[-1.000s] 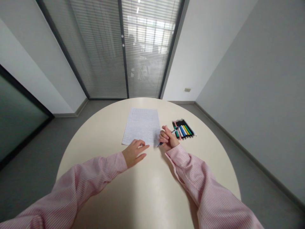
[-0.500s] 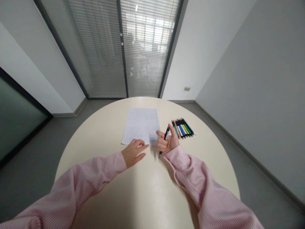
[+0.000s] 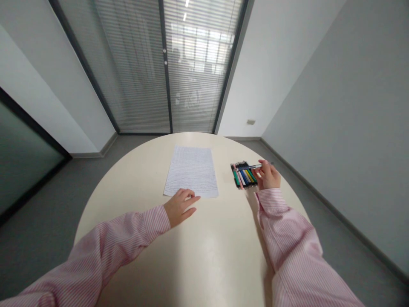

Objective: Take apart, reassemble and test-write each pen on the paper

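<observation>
My left hand (image 3: 180,208) rests palm down by the near edge of a sheet of paper (image 3: 191,170) covered in fine lines of writing or ruling. Its fingers are loosely spread and hold nothing. Farther right, my right hand (image 3: 268,175) pinches a slim dark pen (image 3: 254,166), held nearly level above a row of markers (image 3: 243,178). These lie side by side, with green, pink, white, blue and yellow barrels and dark ends. Part of the row is hidden by the pen and my right fingers.
Everything lies on a round cream table (image 3: 194,247). Beyond its far edge stands a glass partition with blinds (image 3: 137,85). Grey walls (image 3: 345,106) rise on the right, and a wall socket (image 3: 251,122) sits low behind the table.
My right hand has moved right, from beside the paper to over the markers. The pen in it has turned from steep to nearly level. My left hand has stayed in place.
</observation>
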Available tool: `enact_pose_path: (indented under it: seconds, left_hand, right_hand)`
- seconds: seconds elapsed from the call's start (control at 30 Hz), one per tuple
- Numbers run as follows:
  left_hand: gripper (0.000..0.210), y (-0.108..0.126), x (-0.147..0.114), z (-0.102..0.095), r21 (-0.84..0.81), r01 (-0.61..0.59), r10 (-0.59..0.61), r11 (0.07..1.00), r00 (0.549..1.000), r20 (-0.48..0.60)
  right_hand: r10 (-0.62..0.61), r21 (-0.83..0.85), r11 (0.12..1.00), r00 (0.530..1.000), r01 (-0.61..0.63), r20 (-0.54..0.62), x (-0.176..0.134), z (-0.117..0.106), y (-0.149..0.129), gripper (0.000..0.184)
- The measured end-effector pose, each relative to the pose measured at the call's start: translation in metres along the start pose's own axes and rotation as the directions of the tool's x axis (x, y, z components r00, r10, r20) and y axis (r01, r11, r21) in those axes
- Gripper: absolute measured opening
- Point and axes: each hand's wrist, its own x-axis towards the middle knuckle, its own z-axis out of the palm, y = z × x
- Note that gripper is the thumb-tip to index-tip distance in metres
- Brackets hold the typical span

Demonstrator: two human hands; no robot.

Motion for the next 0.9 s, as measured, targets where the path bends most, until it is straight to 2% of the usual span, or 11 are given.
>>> enact_pose_path:
  seconds: [0.07, 0.1, 0.17, 0.2, 0.27, 0.43, 0.5, 0.73, 0.8, 0.87, 0.9]
  left_hand:
    - [0.037, 0.000, 0.000, 0.000, -0.001, -0.003, 0.003, 1.000, 1.000, -0.005]
    - [0.037, 0.000, 0.000, 0.000, -0.002, -0.003, 0.003, 1.000, 1.000, -0.007]
    - [0.036, 0.000, 0.000, 0.000, -0.004, -0.004, 0.004, 1.000, 1.000, -0.011]
    - [0.036, 0.000, 0.000, 0.000, -0.004, -0.004, 0.004, 1.000, 1.000, -0.012]
    - [0.036, 0.000, 0.000, 0.000, -0.004, -0.005, 0.005, 1.000, 1.000, -0.011]
    - [0.037, 0.000, -0.001, 0.000, 0.002, -0.002, 0.002, 1.000, 1.000, 0.004]
    - [0.037, 0.000, 0.000, 0.000, 0.003, -0.005, 0.005, 1.000, 1.000, 0.004]
    - [0.036, 0.000, 0.000, 0.000, 0.005, -0.006, 0.006, 1.000, 1.000, 0.000]
    - [0.036, 0.000, -0.001, 0.000, 0.002, -0.008, 0.008, 1.000, 1.000, -0.007]
    - [0.036, 0.001, -0.001, 0.000, -0.005, -0.007, 0.007, 1.000, 1.000, -0.019]
    - [0.036, 0.001, -0.001, -0.001, -0.007, -0.008, 0.007, 1.000, 1.000, -0.026]
  right_hand:
    - [-0.140, -0.113, 0.985, 0.987, 0.131, -0.078, 0.018, -0.025, 0.001, 0.030]
    - [-0.211, -0.228, 0.957, 0.968, 0.177, -0.137, 0.025, -0.037, 0.002, 0.028]
    - [-0.324, -0.522, 0.831, 0.929, 0.189, -0.179, 0.035, -0.057, 0.006, 0.025]
    - [-0.363, -0.643, 0.749, 0.910, 0.156, -0.201, 0.039, -0.065, 0.009, 0.023]
    - [-0.383, -0.794, 0.599, 0.907, 0.100, -0.175, 0.043, -0.077, 0.015, 0.021]
    - [-0.264, -0.905, 0.394, 0.963, 0.163, 0.058, 0.042, -0.085, 0.027, 0.027]
    - [-0.223, -0.927, 0.333, 0.969, 0.173, 0.101, 0.039, -0.084, 0.030, 0.030]
    - [-0.211, -0.936, 0.259, 0.960, 0.237, 0.185, 0.032, -0.079, 0.026, 0.031]
    - [-0.303, -0.917, 0.181, 0.907, 0.355, 0.291, 0.027, -0.070, 0.021, 0.030]
    - [-0.416, -0.848, 0.061, 0.785, 0.527, 0.458, 0.010, -0.053, 0.016, 0.027]
    - [-0.418, -0.787, 0.038, 0.725, 0.615, 0.547, -0.004, -0.041, 0.014, 0.024]
